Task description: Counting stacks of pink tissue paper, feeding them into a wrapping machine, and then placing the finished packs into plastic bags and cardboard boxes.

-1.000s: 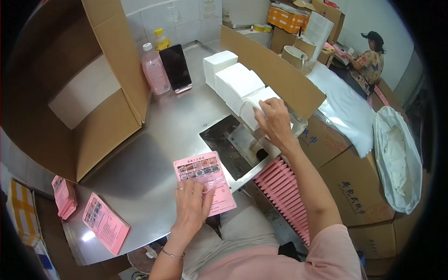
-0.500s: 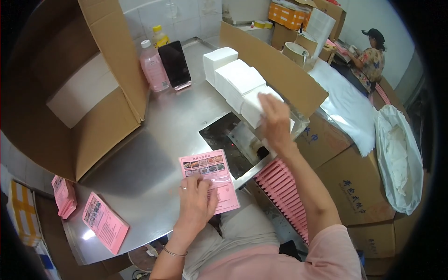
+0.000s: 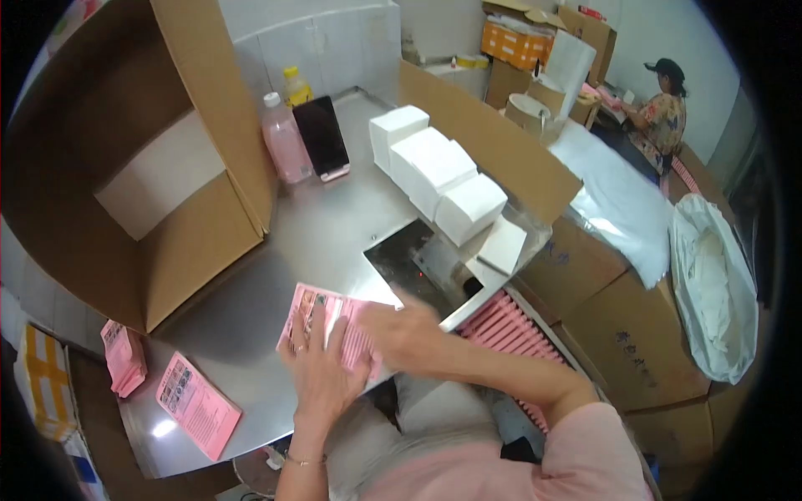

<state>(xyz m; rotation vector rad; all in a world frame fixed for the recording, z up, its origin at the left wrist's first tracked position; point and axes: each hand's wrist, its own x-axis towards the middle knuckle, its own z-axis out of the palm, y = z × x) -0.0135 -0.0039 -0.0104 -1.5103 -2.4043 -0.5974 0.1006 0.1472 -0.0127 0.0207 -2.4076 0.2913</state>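
Observation:
On the metal table's front part lies a pink printed paper packet [image 3: 357, 341] with small food pictures and a white strip showing on it. My left hand [image 3: 322, 367] rests on it, fingers spread flat over its printed side. Over the packet's right end is my right hand [image 3: 405, 334], smeared by motion; whether it holds anything is hidden. White folded paper napkins [image 3: 430, 163] stand in a row of stacks beyond the right hand, with a smaller pile [image 3: 503, 246] leaning at the near end.
A large open cardboard box [image 3: 196, 209] stands at the left. Pink packet stacks [image 3: 199, 405] lie at the table's left front. A phone [image 3: 321, 134] stands beside a pink bottle [image 3: 286, 142]. A dark cutout [image 3: 409, 259] opens in the tabletop. A co-worker [image 3: 664, 113] sits far right.
My right hand has come from the napkin stacks back to the pink packet. The packet has turned and shifted left, and the left hand's fingers have spread over it.

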